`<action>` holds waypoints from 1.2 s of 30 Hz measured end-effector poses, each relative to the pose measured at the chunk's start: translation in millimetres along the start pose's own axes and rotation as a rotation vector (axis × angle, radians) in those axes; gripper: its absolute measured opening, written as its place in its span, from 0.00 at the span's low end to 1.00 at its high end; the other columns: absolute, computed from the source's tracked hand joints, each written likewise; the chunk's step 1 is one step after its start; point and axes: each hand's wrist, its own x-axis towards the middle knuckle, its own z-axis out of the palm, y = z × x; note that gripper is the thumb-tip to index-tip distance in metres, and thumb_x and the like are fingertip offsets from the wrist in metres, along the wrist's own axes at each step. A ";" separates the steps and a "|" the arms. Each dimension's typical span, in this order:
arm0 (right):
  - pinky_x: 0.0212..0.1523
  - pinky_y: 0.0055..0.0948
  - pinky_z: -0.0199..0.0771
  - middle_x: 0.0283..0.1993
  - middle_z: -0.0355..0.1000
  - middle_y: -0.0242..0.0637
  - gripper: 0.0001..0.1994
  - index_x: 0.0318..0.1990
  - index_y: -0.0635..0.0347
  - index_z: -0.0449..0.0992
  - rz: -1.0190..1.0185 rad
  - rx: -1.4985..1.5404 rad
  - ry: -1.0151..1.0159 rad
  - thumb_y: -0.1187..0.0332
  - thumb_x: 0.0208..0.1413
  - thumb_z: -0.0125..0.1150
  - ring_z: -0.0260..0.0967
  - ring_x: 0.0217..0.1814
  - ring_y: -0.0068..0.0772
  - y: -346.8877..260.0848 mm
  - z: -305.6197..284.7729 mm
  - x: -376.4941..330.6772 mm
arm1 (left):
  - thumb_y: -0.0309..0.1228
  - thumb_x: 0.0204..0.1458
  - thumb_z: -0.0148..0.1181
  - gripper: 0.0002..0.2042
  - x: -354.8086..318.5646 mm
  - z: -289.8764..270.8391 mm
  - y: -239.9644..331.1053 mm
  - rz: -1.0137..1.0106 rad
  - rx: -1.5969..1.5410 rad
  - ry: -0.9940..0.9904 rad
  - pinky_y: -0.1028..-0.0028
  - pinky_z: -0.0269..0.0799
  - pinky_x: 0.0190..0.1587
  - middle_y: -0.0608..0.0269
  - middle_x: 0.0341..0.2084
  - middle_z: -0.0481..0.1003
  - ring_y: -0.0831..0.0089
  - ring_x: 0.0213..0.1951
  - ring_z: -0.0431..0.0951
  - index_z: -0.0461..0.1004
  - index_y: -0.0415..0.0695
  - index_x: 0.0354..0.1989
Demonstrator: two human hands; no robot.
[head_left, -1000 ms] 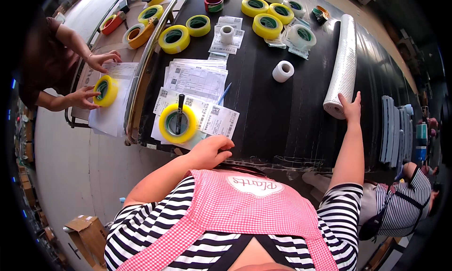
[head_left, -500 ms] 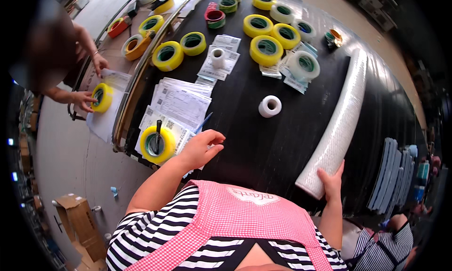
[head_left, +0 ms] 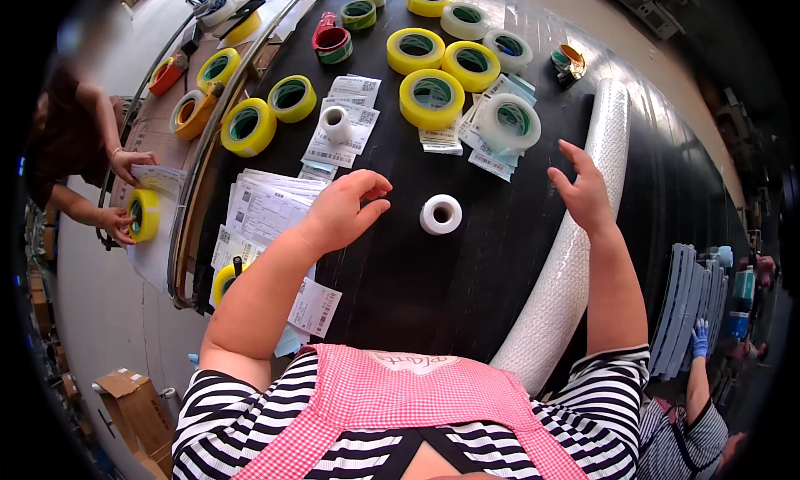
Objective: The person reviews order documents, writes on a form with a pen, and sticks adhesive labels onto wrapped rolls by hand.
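My left hand hovers over the black table, fingers slightly curled and thumb apart, holding nothing. To its right a small white roll lies on the table. My right hand is raised with thumb and fingers spread, also holding nothing. Behind and beneath that hand runs a long roll wrapped in shiny clear film; its near end is hidden by my apron. A stack of printed sheets sits left of my left hand. My forearm partly hides a yellow tape roll on the label sheets.
Several yellow tape rolls and a clear tape roll stand farther back. A white roll rests on labels. At the left, a co-worker's hand grips tape. Grey-blue flat pieces lie right, beside another person's gloved hand.
My right hand has let go of the long roll's near end and moved up and away. My left hand has risen slightly. The view has shifted.
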 end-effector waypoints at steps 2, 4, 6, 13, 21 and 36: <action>0.58 0.38 0.65 0.53 0.70 0.49 0.22 0.53 0.63 0.71 -0.130 -0.105 -0.081 0.68 0.48 0.63 0.66 0.57 0.49 -0.6 31.4 31.6 | 0.26 0.53 0.60 0.11 24.9 8.1 1.7 -0.003 -0.024 -0.004 0.72 0.72 0.46 0.57 0.38 0.75 0.66 0.43 0.77 0.72 0.38 0.43; 0.59 0.37 0.64 0.53 0.70 0.45 0.22 0.52 0.59 0.72 -0.168 -0.295 -0.129 0.67 0.47 0.64 0.66 0.58 0.45 -0.4 60.9 48.4 | 0.27 0.53 0.59 0.10 53.4 19.2 2.4 0.041 0.050 -0.010 0.71 0.72 0.45 0.57 0.38 0.74 0.65 0.42 0.77 0.72 0.38 0.43; 0.59 0.37 0.64 0.55 0.70 0.42 0.23 0.53 0.57 0.72 -0.229 -0.359 -0.097 0.67 0.46 0.65 0.66 0.58 0.43 2.1 79.9 59.0 | 0.27 0.52 0.58 0.10 86.0 33.5 1.2 0.150 0.137 -0.003 0.68 0.71 0.45 0.54 0.38 0.74 0.59 0.42 0.75 0.74 0.39 0.42; 0.56 0.37 0.66 0.46 0.75 0.44 0.21 0.50 0.58 0.75 -0.048 -0.314 -0.238 0.70 0.45 0.65 0.70 0.52 0.45 22.4 74.4 73.2 | 0.28 0.53 0.56 0.18 192.8 96.3 -3.1 0.113 0.138 0.053 0.64 0.66 0.54 0.48 0.45 0.73 0.54 0.51 0.72 0.71 0.39 0.53; 0.55 0.26 0.66 0.48 0.73 0.38 0.18 0.53 0.67 0.70 0.255 0.678 -0.255 0.79 0.53 0.58 0.69 0.51 0.27 71.4 33.4 81.0 | 0.29 0.53 0.55 0.13 247.8 145.5 15.7 -0.159 0.435 0.091 0.63 0.69 0.53 0.47 0.48 0.70 0.52 0.52 0.71 0.71 0.36 0.44; 0.57 0.27 0.65 0.51 0.72 0.41 0.19 0.55 0.69 0.67 0.356 0.902 -0.115 0.76 0.56 0.58 0.68 0.53 0.28 95.4 32.2 81.4 | 0.34 0.48 0.65 0.16 241.3 157.9 21.4 -0.054 0.603 0.144 0.62 0.68 0.51 0.51 0.43 0.74 0.54 0.48 0.72 0.74 0.38 0.41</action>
